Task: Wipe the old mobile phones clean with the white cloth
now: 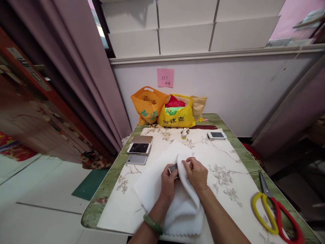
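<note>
both hands are together over the middle of the counter (228,118), right in front of the person. the left hand (169,183), a green bangle (153,224) on its wrist, is curled around a small silver device (173,168), only the top of it showing above the fingers. the right hand (196,174) is pinched closed on a fold of the white cloth (182,206), pressing it against the device's right side. the rest of that cloth is spread flat under both hands and bunches up thick toward the near edge, all on a pale flower-patterned mat (228,176). to the left, well apart from the hands, three phones lie in a row: a gold phone (142,139) farthest, a dark-screened phone (139,148) touching it, a silver phone (136,159) nearest. a white phone (216,135) sits alone at the far right of the mat, and a tiny bottle (183,134) stands between the two groups. at the near right corner lie scissors (274,211) with yellow and red handles. against the back wall lean an orange bag (148,105) and a yellow bag (176,117), with a pink note (165,77) stuck above them.
</note>
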A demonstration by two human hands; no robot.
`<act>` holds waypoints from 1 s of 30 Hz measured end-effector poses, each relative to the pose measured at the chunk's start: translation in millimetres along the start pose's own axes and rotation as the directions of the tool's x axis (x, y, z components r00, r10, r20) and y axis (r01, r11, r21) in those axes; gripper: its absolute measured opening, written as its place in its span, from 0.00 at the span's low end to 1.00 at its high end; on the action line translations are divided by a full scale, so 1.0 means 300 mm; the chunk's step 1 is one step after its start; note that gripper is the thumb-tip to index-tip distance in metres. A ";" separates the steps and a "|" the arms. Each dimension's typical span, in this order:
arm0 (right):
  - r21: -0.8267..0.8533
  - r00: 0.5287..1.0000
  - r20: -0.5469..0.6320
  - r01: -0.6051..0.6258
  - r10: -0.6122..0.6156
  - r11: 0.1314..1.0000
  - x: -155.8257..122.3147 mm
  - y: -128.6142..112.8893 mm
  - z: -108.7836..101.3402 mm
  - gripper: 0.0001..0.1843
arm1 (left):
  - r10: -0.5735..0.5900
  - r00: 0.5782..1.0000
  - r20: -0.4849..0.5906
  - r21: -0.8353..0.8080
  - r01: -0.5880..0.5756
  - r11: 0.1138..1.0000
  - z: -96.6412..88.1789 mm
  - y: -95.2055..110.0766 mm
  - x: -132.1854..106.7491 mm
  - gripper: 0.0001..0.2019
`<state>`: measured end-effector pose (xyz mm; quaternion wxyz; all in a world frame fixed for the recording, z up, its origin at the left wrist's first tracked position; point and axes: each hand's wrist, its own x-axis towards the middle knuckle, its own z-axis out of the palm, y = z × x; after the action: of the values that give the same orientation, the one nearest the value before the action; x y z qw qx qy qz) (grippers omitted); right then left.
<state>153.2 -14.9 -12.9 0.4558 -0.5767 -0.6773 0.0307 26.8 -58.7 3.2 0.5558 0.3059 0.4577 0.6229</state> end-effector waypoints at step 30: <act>0.694 0.866 0.263 -0.477 0.426 0.540 0.018 0.044 -0.141 0.25 | -0.144 0.949 0.281 0.097 0.121 0.988 -0.015 0.022 0.044 0.15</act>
<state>191.3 -26.7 7.3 0.6040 -0.4946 -0.4474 0.4365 17.6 -46.7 5.6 0.6443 0.3834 0.4157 0.5148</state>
